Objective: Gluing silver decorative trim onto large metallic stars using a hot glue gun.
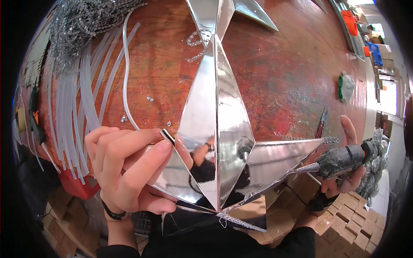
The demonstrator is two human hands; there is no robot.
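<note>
Big mirrored silver 3D star (217, 129) lying across a worn red-brown wooden table (279, 77), centre of view, long top point aimed away, lower points overhanging the near table edge toward the body. L hand (129, 170) at the star's left point, thumb & forefinger pinched on a small silver strip (167, 136) right at that edge; other fingers curled, black band on the wrist. R hand (344, 165) closed round a hot glue gun (342, 160) caked w/ dried glue, index finger sticking up, metal nozzle touching the underside edge of the star's right point. Glittery rhinestone trim running along that right point's edge and along the bottom point (241, 221). Bundle of clear plastic tubes (81, 112) spread on the table left of the L hand, one tube curving toward the star. Heap of silver bead chain (86, 19) at far left corner. Short loose chain bit (197, 43) near the star's top tip. Second mirrored star (223, 10) partly in view at top. Scissors/pliers (322, 122) just beyond the R hand, can't tell which. Green-and-white bundle (345, 87) further right. Cardboard boxes (348, 215) stacked below table level.
</note>
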